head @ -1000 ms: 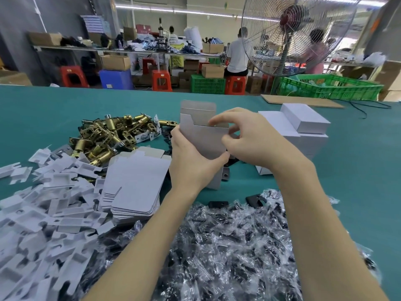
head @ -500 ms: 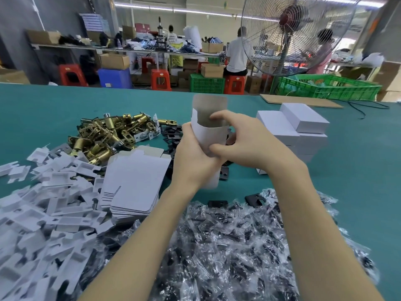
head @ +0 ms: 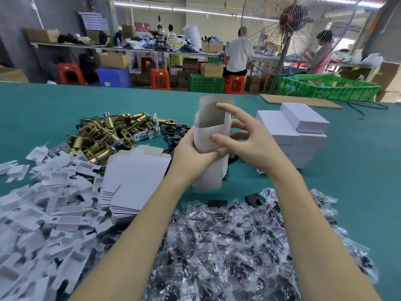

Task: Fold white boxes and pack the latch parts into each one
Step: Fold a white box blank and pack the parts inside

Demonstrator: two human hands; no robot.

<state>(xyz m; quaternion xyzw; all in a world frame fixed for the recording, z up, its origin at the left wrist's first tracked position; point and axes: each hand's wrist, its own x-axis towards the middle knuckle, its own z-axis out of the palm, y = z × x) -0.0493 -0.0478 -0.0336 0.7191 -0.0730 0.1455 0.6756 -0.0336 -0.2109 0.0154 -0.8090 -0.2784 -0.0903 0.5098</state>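
Holding a half-formed white box (head: 211, 135) upright above the teal table (head: 358, 192), seen from the head camera: left hand (head: 193, 153) wrapped round its lower middle, fingers curled behind and thumb across the front, right hand (head: 245, 137) just beside the open top with fingers spread and loose, one fingertip touching the raised grey-lined flap. Judged thin card: very light, springy along the creases, easily dented or torn, so best gripped on the side panels near the folds, never by a flap alone. Lying to the left, a stack of flat blanks (head: 134, 181) and white inserts (head: 43, 209); beyond these, heavy, hard brass latches (head: 108, 133). Spread nearest, slippery bagged parts (head: 227, 246). Stacked to the right, finished boxes (head: 299, 131).
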